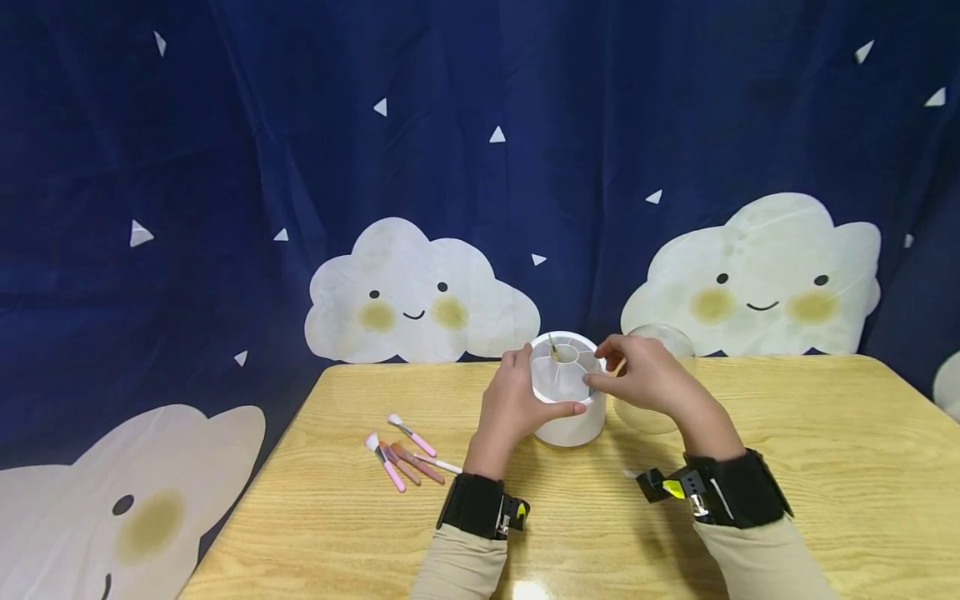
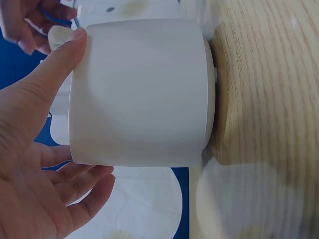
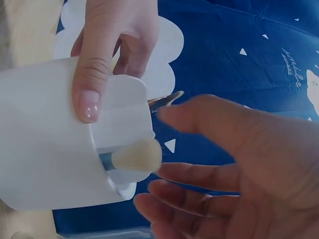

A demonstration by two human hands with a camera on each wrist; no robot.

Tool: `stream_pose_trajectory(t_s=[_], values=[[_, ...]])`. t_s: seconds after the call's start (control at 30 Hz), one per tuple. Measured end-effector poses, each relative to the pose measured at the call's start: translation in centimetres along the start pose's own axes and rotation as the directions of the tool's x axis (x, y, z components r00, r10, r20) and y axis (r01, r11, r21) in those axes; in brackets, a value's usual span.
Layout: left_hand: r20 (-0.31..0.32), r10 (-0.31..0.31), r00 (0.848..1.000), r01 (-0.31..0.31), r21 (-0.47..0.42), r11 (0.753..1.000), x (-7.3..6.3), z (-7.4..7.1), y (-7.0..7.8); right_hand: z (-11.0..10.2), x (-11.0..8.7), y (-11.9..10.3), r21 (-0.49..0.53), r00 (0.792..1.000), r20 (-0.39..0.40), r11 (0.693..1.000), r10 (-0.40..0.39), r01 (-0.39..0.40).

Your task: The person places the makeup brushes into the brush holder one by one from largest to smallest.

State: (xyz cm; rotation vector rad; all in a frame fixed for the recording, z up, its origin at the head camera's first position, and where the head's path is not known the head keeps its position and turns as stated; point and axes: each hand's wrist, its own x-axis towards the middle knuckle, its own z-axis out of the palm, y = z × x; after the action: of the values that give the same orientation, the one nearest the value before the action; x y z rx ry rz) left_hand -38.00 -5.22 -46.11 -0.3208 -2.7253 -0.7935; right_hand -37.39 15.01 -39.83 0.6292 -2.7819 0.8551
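A divided white holder (image 1: 567, 430) stands upright on the tabletop (image 1: 825, 467). The left hand (image 1: 512, 403) grips its side, thumb at the rim. The right hand (image 1: 647, 375), thumb and fingers parted, is at a pale-bristled brush (image 3: 138, 155) inside; fingertip contact is hard to judge. Loose brushes (image 1: 393, 477) lie to the left.

round white pot (image 2: 139, 94) | fluffy cream-and-blue brush (image 3: 137, 155) | thin pink brush (image 1: 387, 467) | blue cloth (image 1: 450, 183), white clouds (image 1: 416, 287) | stripy yellow wood table (image 1: 570, 517)
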Motion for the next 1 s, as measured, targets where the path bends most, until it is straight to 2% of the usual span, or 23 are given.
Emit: stream_pose_trajectory(t_s=[0.1,0.2,0.43,0.67,1.0], values=[[0.005,-0.001,1.000,0.001,-0.003,1.000,0.04,0.06,-0.06,0.00,-0.18,0.24,-0.001,0.999,0.044,1.000,-0.016,0.016],[0.005,-0.002,1.000,0.002,-0.001,1.000,0.03,0.15,-0.15,0.27,-0.19,0.38,0.011,0.999,0.044,1.000,-0.030,0.029],[0.005,0.003,1.000,-0.003,-0.005,1.000,-0.01,0.24,-0.20,0.69,0.00,0.50,-0.020,0.998,-0.045,0.999,-0.034,0.033],[0.007,0.005,1.000,-0.005,-0.021,1.000,0.05,0.19,-0.17,0.69,0.26,0.23,0.004,0.985,-0.162,0.998,0.056,-0.056],[-0.001,-0.001,1.000,0.001,0.002,1.000,0.01,0.14,-0.02,0.61,0.33,-0.14,-0.005,0.982,-0.172,0.997,0.077,-0.079]])
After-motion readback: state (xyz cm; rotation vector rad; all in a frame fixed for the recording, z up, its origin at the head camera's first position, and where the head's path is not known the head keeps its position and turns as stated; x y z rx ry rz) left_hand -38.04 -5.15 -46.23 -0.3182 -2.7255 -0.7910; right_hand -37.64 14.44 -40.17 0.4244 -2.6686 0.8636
